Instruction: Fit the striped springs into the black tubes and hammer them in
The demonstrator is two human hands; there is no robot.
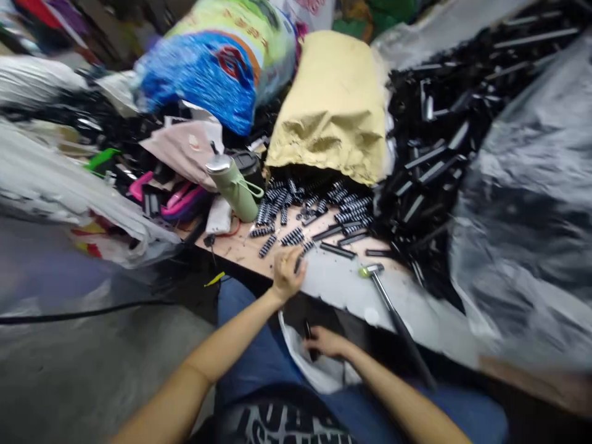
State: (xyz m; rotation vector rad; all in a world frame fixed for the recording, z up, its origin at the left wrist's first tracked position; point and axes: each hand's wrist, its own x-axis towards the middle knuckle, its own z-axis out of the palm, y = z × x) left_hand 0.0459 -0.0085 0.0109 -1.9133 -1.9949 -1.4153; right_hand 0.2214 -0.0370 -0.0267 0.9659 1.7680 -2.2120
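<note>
Big black parts heap (444, 123) sits far beyond-right of fingers. Tan sack (335, 105) lies beyond, springs (300, 209) spilling twd them. Hammer (391, 308) just right. Left hand (287, 274) curls on a spring at bench edge; right hand (326, 342) grips a black rod (309, 336) over a white bag (319, 370).

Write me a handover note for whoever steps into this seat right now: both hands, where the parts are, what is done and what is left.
Left hand: at the table edge, fingers closed on one small black spring; the grip looks light.
Right hand: down at lap level over a white bag, holding a short black piece.
Parts: loose black springs spill from the mouth of the tan sack; black bars lie beside them, with a large heap of black bars to the right. A hammer lies on the table, untouched.
Done: cannot tell how many are finished; the bag's contents are hidden.
Left: many springs and bars remain loose.
</note>
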